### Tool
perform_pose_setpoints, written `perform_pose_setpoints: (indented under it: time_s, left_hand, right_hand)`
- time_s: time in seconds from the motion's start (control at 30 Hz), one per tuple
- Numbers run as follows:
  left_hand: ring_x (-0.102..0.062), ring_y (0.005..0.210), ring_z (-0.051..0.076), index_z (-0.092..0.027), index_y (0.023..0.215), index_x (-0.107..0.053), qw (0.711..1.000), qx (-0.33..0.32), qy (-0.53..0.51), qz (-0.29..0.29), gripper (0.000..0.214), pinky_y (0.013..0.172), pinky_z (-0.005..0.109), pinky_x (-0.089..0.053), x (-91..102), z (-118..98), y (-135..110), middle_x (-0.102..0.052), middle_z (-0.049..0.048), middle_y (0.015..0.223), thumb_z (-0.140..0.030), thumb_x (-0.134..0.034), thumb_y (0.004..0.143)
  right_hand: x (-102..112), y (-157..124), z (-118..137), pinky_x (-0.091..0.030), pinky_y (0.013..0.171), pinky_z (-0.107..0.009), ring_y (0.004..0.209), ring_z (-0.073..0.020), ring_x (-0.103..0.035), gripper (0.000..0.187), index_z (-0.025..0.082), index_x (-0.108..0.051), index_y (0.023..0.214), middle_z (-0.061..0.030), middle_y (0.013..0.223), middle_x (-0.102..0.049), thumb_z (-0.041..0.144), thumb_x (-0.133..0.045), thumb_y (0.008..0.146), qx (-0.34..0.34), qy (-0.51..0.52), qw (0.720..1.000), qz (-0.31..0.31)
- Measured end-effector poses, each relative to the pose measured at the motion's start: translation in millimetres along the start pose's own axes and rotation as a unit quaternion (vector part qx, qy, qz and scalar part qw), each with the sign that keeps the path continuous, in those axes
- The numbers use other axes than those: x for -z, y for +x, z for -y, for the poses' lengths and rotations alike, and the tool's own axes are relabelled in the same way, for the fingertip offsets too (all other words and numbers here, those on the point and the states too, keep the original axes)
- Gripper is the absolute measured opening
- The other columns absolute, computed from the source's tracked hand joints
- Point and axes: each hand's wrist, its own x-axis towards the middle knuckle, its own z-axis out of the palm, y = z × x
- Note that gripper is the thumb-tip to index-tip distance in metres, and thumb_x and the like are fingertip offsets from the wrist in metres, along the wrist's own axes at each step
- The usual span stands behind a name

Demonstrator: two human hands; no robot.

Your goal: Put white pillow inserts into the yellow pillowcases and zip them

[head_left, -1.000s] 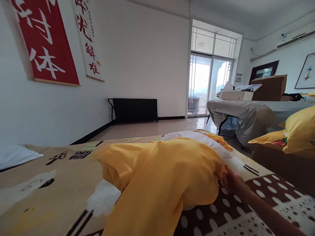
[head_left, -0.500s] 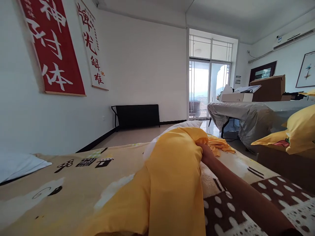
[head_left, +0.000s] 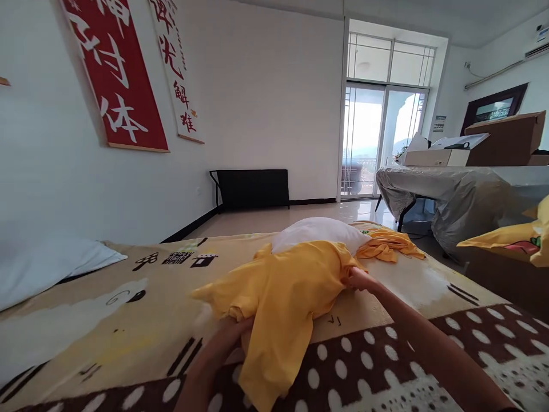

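Observation:
A white pillow (head_left: 317, 232) lies on the patterned bed blanket (head_left: 107, 320), partly inside a yellow pillowcase (head_left: 283, 292). My right hand (head_left: 358, 279) is closed on the pillowcase's far right edge, beside the pillow. My left hand (head_left: 234, 332) reaches in from below and grips the near lower part of the yellow cloth, its fingers partly hidden under it. More yellow cloth (head_left: 388, 245) lies crumpled beyond the pillow on the right.
A second white pillow (head_left: 47, 266) rests at the bed's left edge. A covered table (head_left: 463, 191) with cardboard boxes (head_left: 508, 140) stands to the right, and a yellow pillow (head_left: 521, 240) sits nearer. A black rack (head_left: 253, 189) stands by the far wall, near glass doors (head_left: 380, 140).
The pillow and pillowcase were lifted up and have come down flat on the bed. My right hand moved with the case's edge. My left hand has come into view under the cloth.

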Motion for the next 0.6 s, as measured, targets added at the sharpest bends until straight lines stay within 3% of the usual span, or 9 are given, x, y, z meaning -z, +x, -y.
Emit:
perform_pose_setpoints:
  time_s: [0.1, 0.17, 0.2, 0.27, 0.33, 0.4, 0.5, 0.6]
  left_hand:
    - [-0.065, 0.091, 0.027, -0.019, 0.116, -0.052, 0.997, 0.021, -0.075, 0.003, 0.064, 0.069, 0.031, -0.052, 5.7, -8.3, -2.5, -0.07, 0.0067, 0.094, -0.035, -0.077, 0.059]
    - [-0.066, 0.087, 0.025, -0.02, 0.119, -0.049, 0.998, 0.027, -0.045, -0.023, 0.069, 0.064, 0.029, -0.052, 7.5, -14.9, -7.8, -0.07, 0.0064, 0.096, -0.043, -0.076, 0.06]
    - [-0.066, 0.085, 0.025, -0.02, 0.118, -0.049, 0.999, 0.036, -0.004, -0.041, 0.069, 0.062, 0.029, -0.052, 8.5, -18.5, -11.7, -0.07, 0.0068, 0.096, -0.047, -0.075, 0.061]
    - [-0.067, 0.078, 0.025, -0.018, 0.113, -0.051, 0.99, 0.065, 0.097, -0.075, 0.068, 0.06, 0.029, -0.052, 11.1, -25.6, -20.7, -0.07, 0.0076, 0.092, -0.056, -0.072, 0.061]
    - [-0.067, 0.073, 0.025, -0.016, 0.104, -0.055, 0.978, 0.09, 0.17, -0.082, 0.064, 0.06, 0.029, -0.052, 12.6, -31.5, -28.3, -0.07, 0.008, 0.083, -0.061, -0.07, 0.062]
    - [-0.065, 0.067, 0.023, -0.014, 0.096, -0.058, 0.974, 0.095, 0.191, -0.075, 0.06, 0.057, 0.027, -0.05, 8.7, -33.5, -30.6, -0.069, 0.008, 0.077, -0.064, -0.066, 0.064]
    - [-0.065, 0.071, 0.022, -0.016, 0.097, -0.06, 0.987, 0.057, 0.122, -0.09, 0.052, 0.056, 0.026, -0.049, -14.9, -25.0, -20.8, -0.07, 0.0078, 0.083, -0.056, -0.07, 0.065]
    - [-0.063, 0.089, 0.023, -0.018, 0.096, -0.062, 0.992, -0.025, -0.026, -0.123, 0.042, 0.071, 0.026, -0.05, -50.6, -7.1, -3.3, -0.069, 0.0065, 0.099, -0.026, -0.078, 0.058]
  right_hand:
    - [1.7, -28.0, 24.9, -0.044, 0.077, -0.041, 0.09, -0.0295, -0.06, 0.027, 0.017, -0.044, 0.053, -0.0121, 0.073, -0.061, 0.022, -0.067, 0.064, 0.026, -0.118, 0.992, -0.042]
    - [-7.1, -51.9, 44.0, -0.043, 0.078, -0.04, 0.089, -0.0302, -0.061, 0.035, 0.018, -0.043, 0.051, -0.0123, 0.07, -0.061, 0.035, -0.063, 0.073, 0.059, -0.166, 0.984, -0.012]
    - [-15.1, -64.3, 51.1, -0.043, 0.075, -0.038, 0.082, -0.0285, -0.062, 0.042, 0.018, -0.044, 0.048, -0.0109, 0.062, -0.06, 0.044, -0.06, 0.077, 0.073, -0.184, 0.979, 0.043]
    - [-37.1, -87.1, 56.3, -0.044, 0.064, -0.033, 0.061, -0.0222, -0.062, 0.053, 0.018, -0.045, 0.048, -0.0073, 0.049, -0.055, 0.057, -0.048, 0.083, 0.076, -0.181, 0.955, 0.222]
    - [-64.2, -104.3, 49.3, -0.042, 0.051, -0.027, 0.046, -0.0157, -0.056, 0.054, 0.018, -0.049, 0.059, -0.004, 0.047, -0.055, 0.065, -0.041, 0.084, 0.023, -0.083, 0.921, 0.379]
    - [-91.1, -114.5, 35.1, -0.036, 0.042, -0.021, 0.039, -0.0117, -0.051, 0.052, 0.017, -0.053, 0.074, -0.0031, 0.056, -0.061, 0.067, -0.045, 0.08, -0.048, 0.074, 0.891, 0.446]
    - [-118.6, -118.8, 16.0, -0.034, 0.037, -0.019, 0.044, -0.011, -0.054, 0.051, 0.013, -0.059, 0.088, -0.0056, 0.071, -0.064, 0.062, -0.057, 0.073, -0.102, 0.26, 0.86, 0.426]
    - [-122.1, -114.0, 10.2, -0.038, 0.04, -0.019, 0.053, -0.011, -0.055, 0.036, 0.012, -0.061, 0.081, -0.0042, 0.071, -0.061, 0.042, -0.069, 0.063, -0.148, 0.364, 0.856, 0.335]
